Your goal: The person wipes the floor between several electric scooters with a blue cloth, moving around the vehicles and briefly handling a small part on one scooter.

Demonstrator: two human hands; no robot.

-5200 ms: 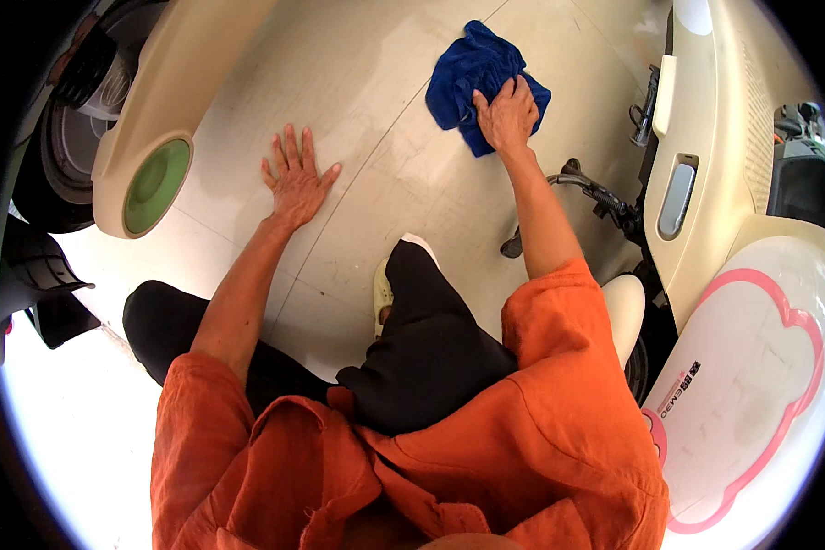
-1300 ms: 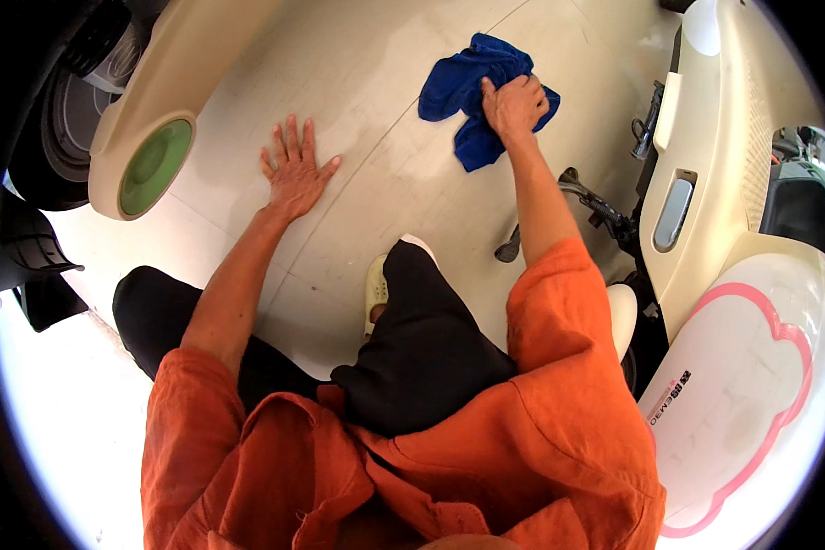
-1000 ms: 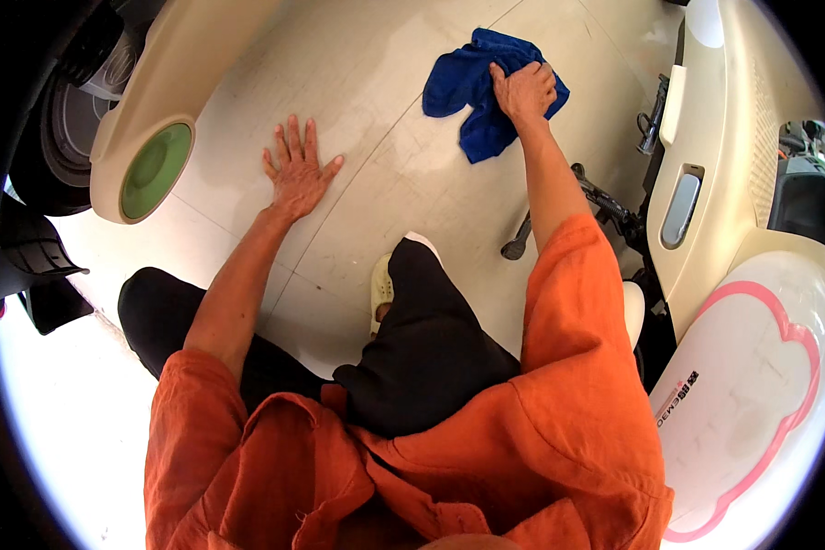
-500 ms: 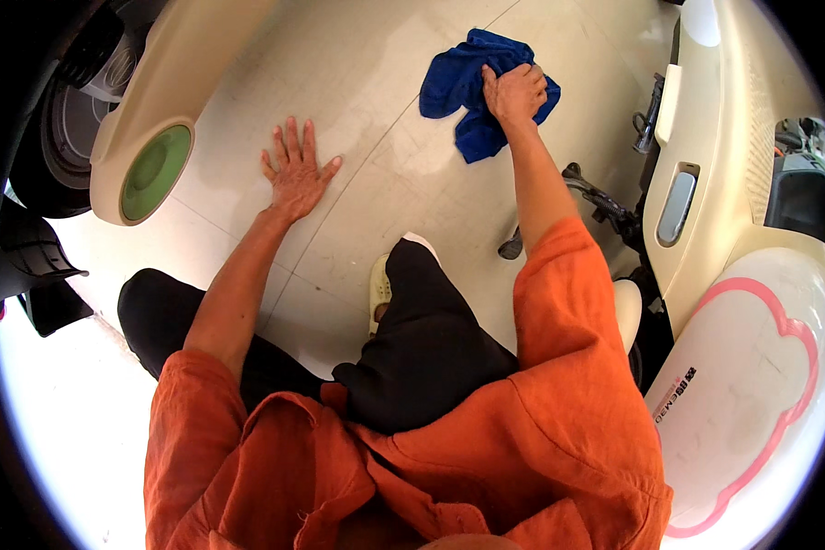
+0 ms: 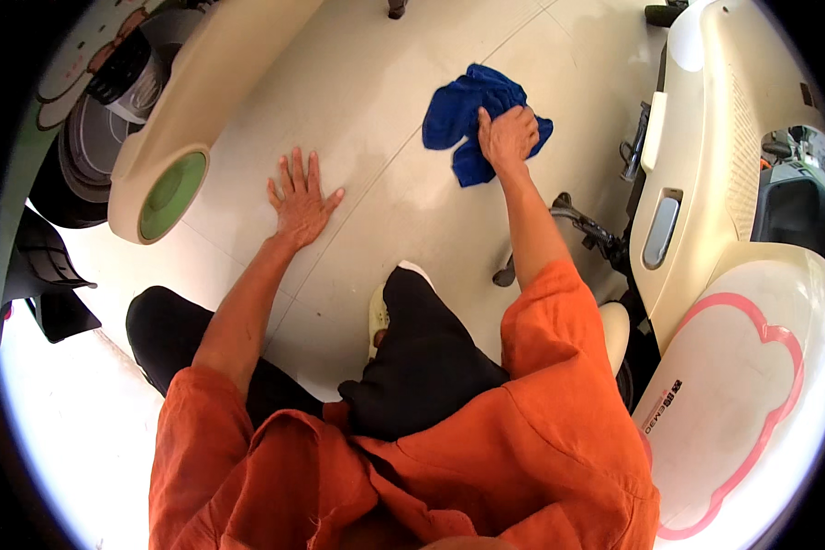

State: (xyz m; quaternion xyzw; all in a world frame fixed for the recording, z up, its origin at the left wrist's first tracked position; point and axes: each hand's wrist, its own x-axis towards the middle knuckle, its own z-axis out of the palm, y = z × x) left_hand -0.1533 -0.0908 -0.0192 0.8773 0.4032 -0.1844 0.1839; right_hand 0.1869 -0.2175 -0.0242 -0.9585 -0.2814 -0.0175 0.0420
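Note:
My right hand presses down on a crumpled dark blue cloth lying on the pale tiled floor. Its fingers are bent over the cloth's right part, and folds spread out to the left and toward me. To the left, my left hand rests palm down on the floor with its fingers spread, holding nothing. A tile joint runs slantwise between the two hands.
Cream and green scooter bodywork stands close at the left, with dark wheel parts behind. At the right is another cream scooter with a black metal stand near my forearm. My shoe is on the tiles below.
The whole picture has shifted, so the floor and both hands appear lower. My right hand has drawn slightly toward me on the cloth. My left hand stays in place on the floor.

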